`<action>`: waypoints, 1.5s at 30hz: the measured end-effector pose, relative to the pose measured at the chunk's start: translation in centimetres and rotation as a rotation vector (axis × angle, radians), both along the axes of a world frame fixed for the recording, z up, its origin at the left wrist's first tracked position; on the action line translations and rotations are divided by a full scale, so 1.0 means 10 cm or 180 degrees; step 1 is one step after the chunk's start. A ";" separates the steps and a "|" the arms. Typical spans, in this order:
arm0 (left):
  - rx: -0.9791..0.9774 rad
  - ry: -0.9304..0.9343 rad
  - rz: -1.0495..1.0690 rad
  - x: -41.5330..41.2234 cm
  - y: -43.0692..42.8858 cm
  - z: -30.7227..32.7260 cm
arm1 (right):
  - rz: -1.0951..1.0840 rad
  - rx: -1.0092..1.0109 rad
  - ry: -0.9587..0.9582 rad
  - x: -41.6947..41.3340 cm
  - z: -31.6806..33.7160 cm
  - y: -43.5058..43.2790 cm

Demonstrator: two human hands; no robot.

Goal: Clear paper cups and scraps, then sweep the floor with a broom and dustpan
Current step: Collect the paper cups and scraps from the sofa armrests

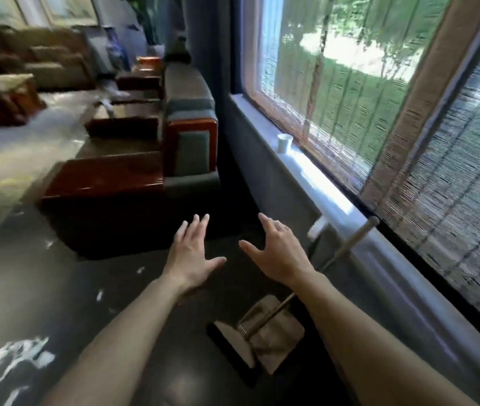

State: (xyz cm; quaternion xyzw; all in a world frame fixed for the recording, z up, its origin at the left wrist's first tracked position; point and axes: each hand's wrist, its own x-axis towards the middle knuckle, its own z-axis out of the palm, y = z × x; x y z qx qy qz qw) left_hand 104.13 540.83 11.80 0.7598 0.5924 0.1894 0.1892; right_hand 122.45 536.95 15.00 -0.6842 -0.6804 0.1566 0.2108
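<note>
Left hand [193, 253] and right hand [276, 250] spread wide, holding nothing. Paper cup [284, 143] upright on sill [320, 191] beyond right hand; contents unseen.

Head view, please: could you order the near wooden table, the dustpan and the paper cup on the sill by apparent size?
1. near wooden table
2. dustpan
3. paper cup
The cup sits farther off, yet the order is clear.

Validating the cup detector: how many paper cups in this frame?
1 clear: a paper cup upright on the windowsill, towards its far end. Blurred white shapes on the far table may be others; cannot tell.
</note>
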 end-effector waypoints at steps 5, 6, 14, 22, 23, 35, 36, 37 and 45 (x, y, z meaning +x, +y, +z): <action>0.0225 0.0370 0.0684 -1.64 0.20 0.54 | 0.0828 0.0279 -0.0214 -1.46 0.57 0.64; 0.0251 0.0461 0.0803 -1.99 0.25 0.62 | 0.0982 0.0332 -0.0245 -1.79 0.65 0.77; 0.0323 0.0871 0.1708 -4.41 0.74 1.38 | 0.1661 0.0470 -0.0170 -4.23 1.11 1.73; 0.0329 0.0419 0.1962 -5.78 1.64 1.60 | 0.1696 0.0463 -0.0184 -5.75 1.27 2.84; 0.0325 0.0425 0.1961 -5.92 1.81 1.58 | 0.1712 0.0469 -0.0167 -5.89 1.26 3.01; 0.0390 0.0455 0.1942 -7.66 4.42 2.00 | 0.1908 0.0376 0.0386 -7.76 1.43 5.71; 0.0363 0.0449 0.1951 -7.83 4.60 2.01 | 0.1935 0.0348 0.0397 -7.94 1.46 5.92; 0.0324 0.0470 0.1957 -7.99 4.75 2.00 | 0.1969 0.0321 0.0387 -8.13 1.47 6.10; 0.0099 0.0438 0.1975 -9.54 6.32 1.69 | 0.1738 0.0605 0.0030 -9.67 1.29 7.62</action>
